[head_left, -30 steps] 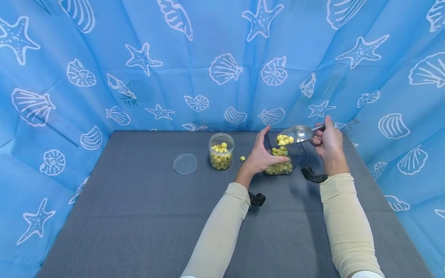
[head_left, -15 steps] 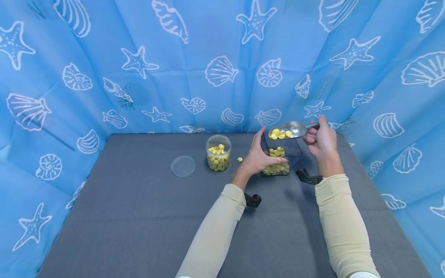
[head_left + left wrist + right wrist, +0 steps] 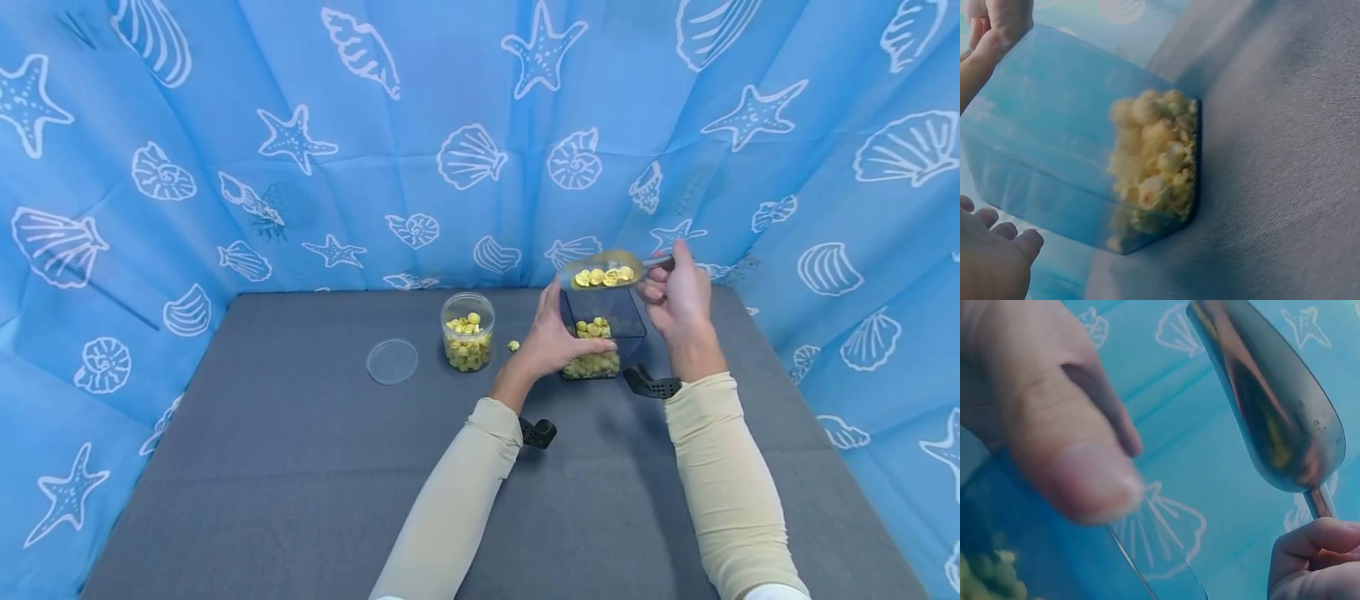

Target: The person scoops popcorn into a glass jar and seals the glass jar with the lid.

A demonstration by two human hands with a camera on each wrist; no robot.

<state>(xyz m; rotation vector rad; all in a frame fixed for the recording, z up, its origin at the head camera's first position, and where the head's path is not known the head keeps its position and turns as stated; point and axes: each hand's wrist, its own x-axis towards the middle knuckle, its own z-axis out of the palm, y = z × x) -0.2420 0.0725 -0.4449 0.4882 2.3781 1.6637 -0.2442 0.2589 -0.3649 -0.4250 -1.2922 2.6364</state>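
My left hand grips a clear, square, bluish plastic container by its near left side, thumb across the front. Popcorn fills the container's lower part. My right hand holds a metal scoop by its handle, fingers curled round it. The scoop lies roughly level above the container's open top, its tip towards the left hand. Several popcorn pieces sit in its bowl. In the right wrist view, the left thumb appears large in front of the container, hiding part of its rim.
Left of the container stands a clear round jar, open and partly filled with popcorn. A round clear lid lies beside it. One loose popcorn piece rests on the grey table. A blue seashell curtain hangs behind.
My right hand has moved the loaded scoop left and slightly up over the container. The left hand keeps its hold. The whole head view has shifted a little.
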